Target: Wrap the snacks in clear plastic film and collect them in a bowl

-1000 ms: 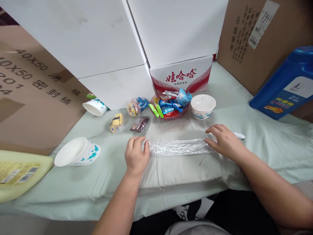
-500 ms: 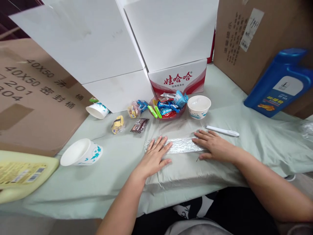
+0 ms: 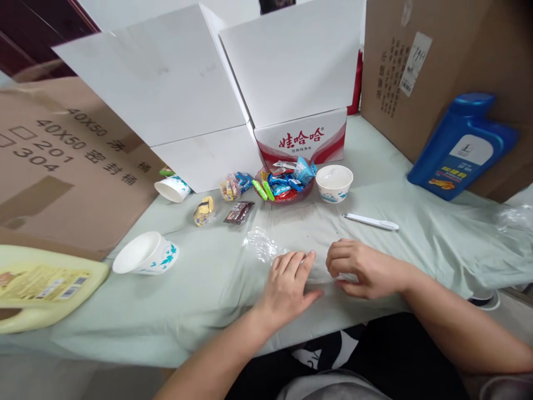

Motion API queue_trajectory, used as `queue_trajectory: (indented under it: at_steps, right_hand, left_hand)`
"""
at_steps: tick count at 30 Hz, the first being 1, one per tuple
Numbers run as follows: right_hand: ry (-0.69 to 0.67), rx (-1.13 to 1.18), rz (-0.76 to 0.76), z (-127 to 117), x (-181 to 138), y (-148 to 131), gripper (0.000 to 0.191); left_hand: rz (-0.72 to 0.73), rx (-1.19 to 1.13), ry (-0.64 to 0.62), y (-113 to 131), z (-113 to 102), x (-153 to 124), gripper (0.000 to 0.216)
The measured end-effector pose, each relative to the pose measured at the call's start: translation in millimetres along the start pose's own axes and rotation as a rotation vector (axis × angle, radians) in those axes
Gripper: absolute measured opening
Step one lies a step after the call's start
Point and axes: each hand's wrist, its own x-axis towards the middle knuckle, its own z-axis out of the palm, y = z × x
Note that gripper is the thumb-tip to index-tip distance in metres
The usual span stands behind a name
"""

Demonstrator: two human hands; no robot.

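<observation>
A crinkled sheet of clear plastic film [image 3: 260,244] lies on the cloth in front of me, hard to make out where it is flat. My left hand [image 3: 291,283] rests palm down on it, fingers stretched out and thumb apart. Close by on the right, my right hand [image 3: 366,269] has its fingers curled in toward the thumb, with the film's edge running between them. Its fingertips are partly hidden. Beyond that hand lies a slim white utility knife [image 3: 370,221].
Wrapped sweets fill a pink glass bowl [image 3: 287,194] beside an upright paper bowl [image 3: 334,183]. Another paper bowl [image 3: 145,253] is tilted at left. A chocolate packet [image 3: 239,213], cartons [image 3: 300,141], a blue bottle [image 3: 462,150] and a yellow jug [image 3: 45,289] stand around.
Both hands have moved toward me, and the left also to the right, closer to the right hand. The right fingers have curled from flat. The film's right part has shifted nearer me.
</observation>
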Motion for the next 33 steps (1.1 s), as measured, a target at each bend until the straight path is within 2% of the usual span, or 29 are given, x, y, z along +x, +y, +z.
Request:
queue_trajectory:
  at_steps: [2, 4, 6, 8, 11, 13, 16, 18, 21, 23, 26, 28, 33]
  right_hand:
    - [-0.018, 0.151, -0.034, -1.4, -2.6, -3.2, 0.007]
    - [-0.032, 0.361, -0.052, -3.3, -5.1, -0.9, 0.019]
    - [-0.014, 0.576, -0.050, -4.3, -6.3, 5.5, 0.045]
    - [0.006, 0.704, -0.034, -2.1, -5.6, 13.5, 0.076]
    - [-0.074, 0.683, 0.013, 9.2, -1.5, 22.9, 0.109]
    - [-0.107, 0.589, 0.121, 20.1, 2.5, 24.9, 0.105]
    - [-0.066, 0.484, 0.299, 33.2, 9.1, 22.5, 0.070]
    - [-0.063, 0.445, 0.335, 36.6, 12.8, 19.8, 0.060]
    - [-0.074, 0.386, 0.340, 35.8, 16.5, 17.0, 0.059]
    - [-0.072, 0.365, 0.347, 34.8, 17.8, 16.6, 0.059]
    - [-0.060, 0.346, 0.372, 35.3, 19.2, 17.2, 0.061]
    - [-0.060, 0.327, 0.386, 36.0, 20.0, 17.2, 0.060]
    - [-0.073, 0.234, 0.356, 34.0, 21.9, 13.3, 0.057]
  left_hand:
    - [-0.006, -0.092, -0.016, 5.9, 4.5, 0.6, 0.038]
    - [0.036, -0.277, -0.060, 7.9, 8.3, 0.7, 0.022]
    - [0.096, -0.507, -0.105, 9.2, 10.8, -0.2, 0.025]
    - [0.093, -0.715, -0.104, 10.8, 11.9, -1.9, 0.028]
    - [-0.113, -0.962, -0.034, 11.2, 12.5, -5.1, 0.019]
    - [-0.309, -1.095, 0.016, 8.7, 13.3, -6.9, 0.012]
    - [-0.548, -1.206, 0.133, 0.7, 14.9, -8.2, 0.015]
    - [-0.664, -1.238, 0.233, -7.2, 15.1, -7.9, 0.026]
    - [-0.779, -1.195, 0.326, -21.0, 13.7, -7.5, 0.041]
    - [-0.813, -1.021, 0.331, -30.0, 12.9, -8.6, 0.045]
    - [-0.775, -0.645, 0.238, -40.1, 13.7, -11.7, 0.046]
    - [-0.726, -0.480, 0.160, -43.5, 15.8, -13.0, 0.044]
    - [-0.682, -0.353, 0.074, -45.4, 23.6, -11.3, 0.037]
